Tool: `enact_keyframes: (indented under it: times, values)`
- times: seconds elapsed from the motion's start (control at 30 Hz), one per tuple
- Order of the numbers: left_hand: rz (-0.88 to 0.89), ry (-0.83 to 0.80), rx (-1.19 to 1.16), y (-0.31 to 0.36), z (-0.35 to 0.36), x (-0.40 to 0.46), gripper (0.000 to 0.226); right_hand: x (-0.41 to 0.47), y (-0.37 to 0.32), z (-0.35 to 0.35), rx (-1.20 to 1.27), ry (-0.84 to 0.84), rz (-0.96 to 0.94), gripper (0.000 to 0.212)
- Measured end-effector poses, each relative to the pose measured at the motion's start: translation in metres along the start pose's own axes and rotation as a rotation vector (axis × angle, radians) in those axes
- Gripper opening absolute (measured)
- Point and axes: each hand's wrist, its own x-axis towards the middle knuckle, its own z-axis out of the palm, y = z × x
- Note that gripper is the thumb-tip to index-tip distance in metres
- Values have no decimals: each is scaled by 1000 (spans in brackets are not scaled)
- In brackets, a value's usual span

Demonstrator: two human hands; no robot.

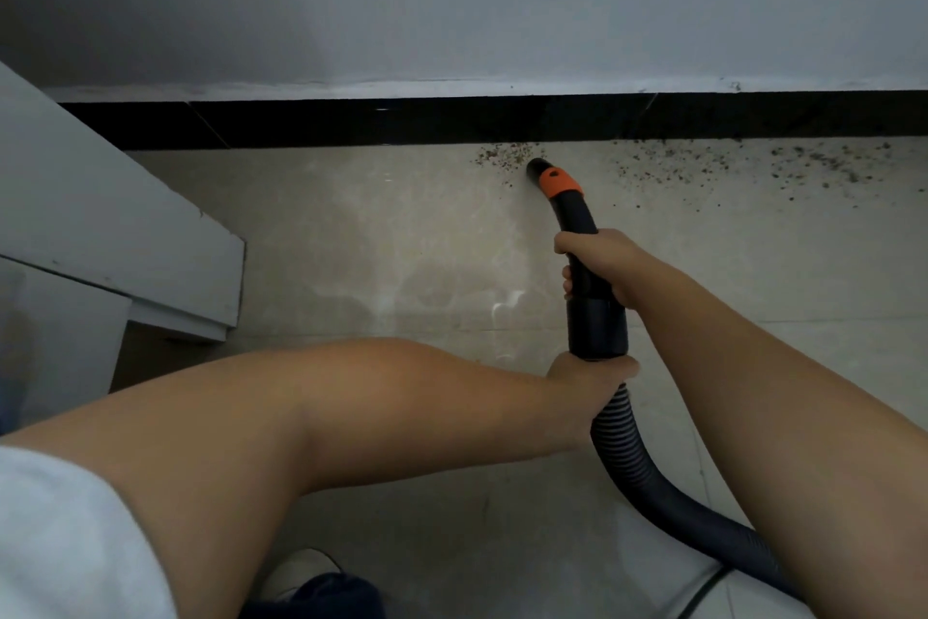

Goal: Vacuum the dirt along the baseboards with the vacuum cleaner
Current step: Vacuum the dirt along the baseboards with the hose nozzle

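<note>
Pale floor tiles [401, 242] are edged by a black baseboard [452, 121].
Vacuum wand [577, 237] is grasped by right hand [597, 262], hose [617, 422] by left hand [587, 377]; dirt [502, 156] lies beyond the fingers.

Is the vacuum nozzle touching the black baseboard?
Apart. The head view shows the nozzle tip on the floor among the dirt, with a strip of pale floor between it and the baseboard.

— Where can I still pass along the wall?

— To my right the floor [753, 267] lies open, only scattered dirt [728, 164] beside the black baseboard [401, 121].

— And left?

— A grey cabinet [100, 237] juts out to the baseboard, blocking that side. Between it and my nozzle [540, 166], bare tile.
</note>
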Motion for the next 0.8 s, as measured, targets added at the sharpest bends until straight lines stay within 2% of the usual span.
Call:
enact_keyframes:
  times: [0.23,0.37,0.67,0.8]
  values:
    - [17,-84,29,17,2,9,44,12,-10,-12,21,51,-6,21]
    - [59,-101,38,19,4,16,46,16,-18,-13,-22,25,-14,21]
    - [46,-19,-30,20,5,14,42,19,-26,1,-114,-60,-32,17]
    - [46,-37,-37,22,6,13,42,19,-25,-3,-112,-64,-30,18]
